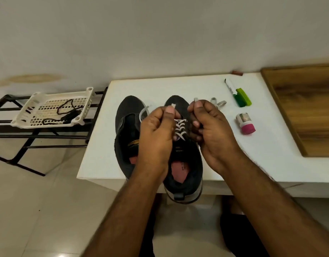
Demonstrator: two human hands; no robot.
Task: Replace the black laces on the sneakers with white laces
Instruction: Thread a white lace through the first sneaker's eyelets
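Two dark sneakers side by side on white table (pixel 178 86), centre of frame, toes pointing to top of frame. Right sneaker (pixel 184 164) has heel hanging over table's near edge; white lace (pixel 180 127) criss-crossed through its lower eyelets, several rows done. Left sneaker (pixel 126 130) partly hidden behind left hand; a loop of white lace shows nr its tongue, can't tell how far it's threaded.

Left hand (pixel 156 134) centre frame, fingers curled, thumb + forefinger pinching one end of white lace, tip poking up above thumb. Right hand (pixel 210 128) just right of it, fingers curled too, pinching other lace end, tip sticking up at top of fist. Both hands over right sneaker's lace area.

Black laces (pixel 65 112) lie loose in white perforated basket (pixel 37 101), left of frame, on black metal rack (pixel 15 138).

Right part of table: marker (pixel 231 88) w/ green cap, green clip-like item (pixel 243 98) touching it, small pink-based container (pixel 246 123) on its side below. Wooden board (pixel 306 108) at far right.
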